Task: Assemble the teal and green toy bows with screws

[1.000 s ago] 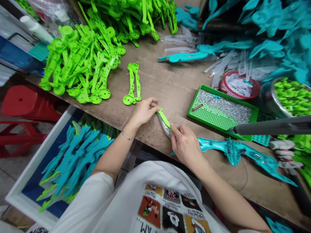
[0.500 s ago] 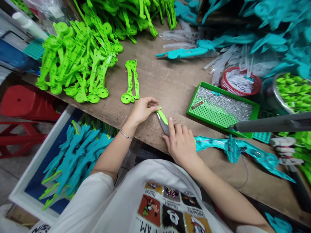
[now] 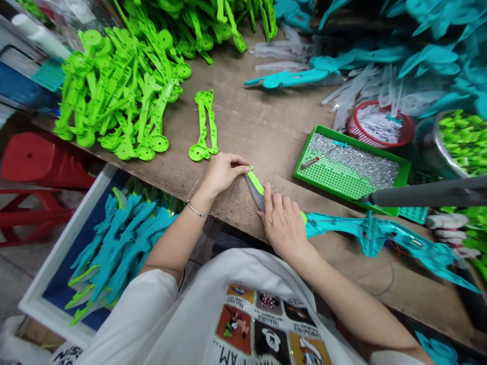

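Note:
My left hand (image 3: 222, 173) pinches the narrow tip of a lime-green and grey plastic blade-shaped piece (image 3: 255, 189) near the table's front edge. Over the wider end lies my right hand (image 3: 284, 223), thumb at the near side and fingers close together on top, hiding that end. A bit of lime green shows past its far side, against a long teal plastic shell (image 3: 369, 235) with thin wires in it. Whether the blade piece and shell are joined is hidden under the hand. Beyond my left hand lie two slim lime-green parts (image 3: 204, 126).
Lime-green parts (image 3: 122, 91) are heaped at the left. A green tray (image 3: 352, 165) holds small metal screws and a screwdriver; behind it stands a red basket (image 3: 353, 129) of white pieces. A dark bar (image 3: 426, 194) juts in from the right. Teal assemblies fill a bin (image 3: 49, 284) below left.
The teal shell has shifted slightly to the right, and a little more lime green shows beside my right hand. Both hands keep nearly the same place on the blade piece.

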Motion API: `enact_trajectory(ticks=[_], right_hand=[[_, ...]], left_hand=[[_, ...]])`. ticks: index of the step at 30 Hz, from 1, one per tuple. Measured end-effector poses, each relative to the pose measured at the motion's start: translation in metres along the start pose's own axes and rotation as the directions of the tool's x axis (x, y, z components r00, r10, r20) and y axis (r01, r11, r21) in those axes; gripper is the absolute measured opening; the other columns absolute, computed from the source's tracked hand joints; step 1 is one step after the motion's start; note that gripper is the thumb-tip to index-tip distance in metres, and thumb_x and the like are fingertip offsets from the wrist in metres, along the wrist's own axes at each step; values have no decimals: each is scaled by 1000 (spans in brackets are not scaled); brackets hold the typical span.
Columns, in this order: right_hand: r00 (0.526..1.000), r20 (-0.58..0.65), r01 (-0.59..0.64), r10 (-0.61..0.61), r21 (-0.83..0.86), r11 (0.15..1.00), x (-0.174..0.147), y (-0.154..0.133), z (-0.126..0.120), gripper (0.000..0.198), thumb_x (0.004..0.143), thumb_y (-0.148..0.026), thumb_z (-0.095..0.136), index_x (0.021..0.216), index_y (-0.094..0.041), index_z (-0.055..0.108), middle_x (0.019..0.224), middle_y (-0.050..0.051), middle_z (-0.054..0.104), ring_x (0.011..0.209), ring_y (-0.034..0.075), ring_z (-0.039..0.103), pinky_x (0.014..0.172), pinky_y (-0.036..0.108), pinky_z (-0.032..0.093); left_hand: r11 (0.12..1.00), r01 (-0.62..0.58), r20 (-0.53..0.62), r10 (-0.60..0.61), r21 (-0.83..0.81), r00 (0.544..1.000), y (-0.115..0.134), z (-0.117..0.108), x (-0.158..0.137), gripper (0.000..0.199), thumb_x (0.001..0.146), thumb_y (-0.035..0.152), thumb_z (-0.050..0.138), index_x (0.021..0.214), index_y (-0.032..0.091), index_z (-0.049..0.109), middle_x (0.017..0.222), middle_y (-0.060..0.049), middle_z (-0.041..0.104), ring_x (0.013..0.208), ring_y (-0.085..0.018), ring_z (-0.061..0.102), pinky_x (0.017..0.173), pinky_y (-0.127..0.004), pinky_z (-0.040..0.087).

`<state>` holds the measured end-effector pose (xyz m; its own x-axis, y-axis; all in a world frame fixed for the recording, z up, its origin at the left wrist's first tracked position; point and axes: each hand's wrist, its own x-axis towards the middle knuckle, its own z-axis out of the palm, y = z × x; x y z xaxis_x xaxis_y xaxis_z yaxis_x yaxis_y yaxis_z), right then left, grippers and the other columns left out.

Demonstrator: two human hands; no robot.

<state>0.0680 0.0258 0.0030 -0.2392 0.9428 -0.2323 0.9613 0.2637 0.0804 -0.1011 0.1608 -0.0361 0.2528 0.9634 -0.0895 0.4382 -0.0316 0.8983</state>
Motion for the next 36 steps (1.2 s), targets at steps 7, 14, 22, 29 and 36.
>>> enact_trajectory(ticks=[7,14,22,29,36], right_hand=[[998,-56,34,-31,61,998,-3,8,10,78,98,-48,52,158,-3,29,122,24,62,107,33,55,86,44,45],[976,-197,128,-94,167,978,0,14,28,72,102,-40,43,160,-3,24,167,19,27,154,37,22,123,58,21],[985,-163,94,-61,207,974,-1,10,28,71,102,-39,45,159,-1,26,167,20,25,155,40,21,124,62,19],[986,-140,155,-90,585,796,10,42,7,61,105,-45,29,149,-6,43,151,23,51,141,31,46,114,51,40],[978,-206,48,35,385,922,26,42,9,47,105,-39,33,133,-11,58,129,18,62,114,31,51,97,45,41]], left_hand=[[998,-40,-14,41,55,999,1,0,-2,6,79,20,78,85,21,81,86,-4,79,81,-18,71,79,-31,53],[930,-131,-3,140,344,990,18,6,-12,13,90,23,67,97,19,78,105,-9,74,100,-24,66,97,-40,51],[803,-235,102,215,547,971,27,54,0,50,100,29,47,149,19,46,164,-16,35,156,-35,19,125,-61,11],[813,-209,91,190,543,978,16,57,4,54,98,28,50,151,20,46,165,-13,34,156,-37,20,125,-61,5],[830,-209,77,197,517,977,14,58,5,52,96,26,50,147,22,51,165,-11,36,156,-36,21,126,-61,4]])
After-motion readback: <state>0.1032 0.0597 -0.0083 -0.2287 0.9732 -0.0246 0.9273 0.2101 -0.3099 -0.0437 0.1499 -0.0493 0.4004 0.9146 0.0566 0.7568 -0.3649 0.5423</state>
